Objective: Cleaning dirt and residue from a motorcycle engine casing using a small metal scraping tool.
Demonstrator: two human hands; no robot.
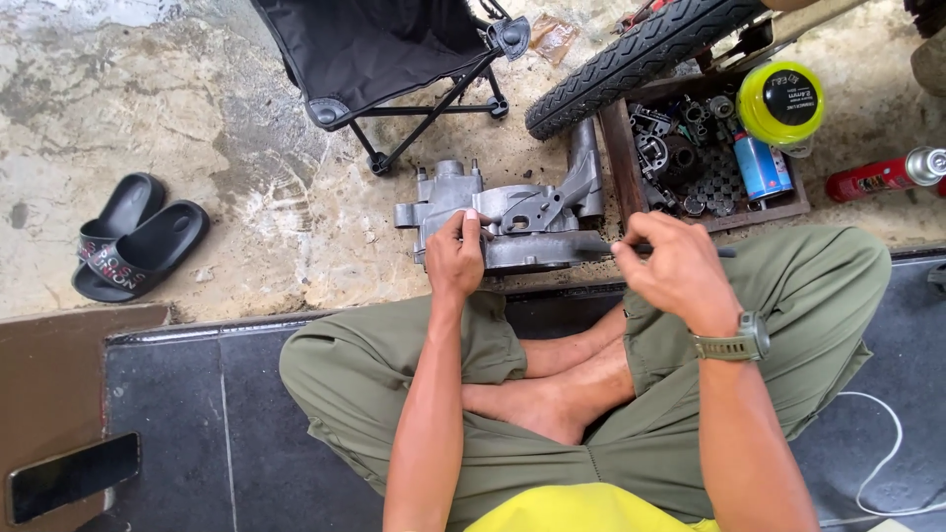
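Left hand [455, 258] grip clamped on engine casing [512, 222] near edge; right hand [675, 268] grip pinched on thin tool [595, 253] against casing.

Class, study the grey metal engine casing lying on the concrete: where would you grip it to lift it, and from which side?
Probably the engine casing by its two short ends, hands coming in from left and right: it lies flat and long, with studs on top.

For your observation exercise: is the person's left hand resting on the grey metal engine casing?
Yes, the left hand grips the casing.
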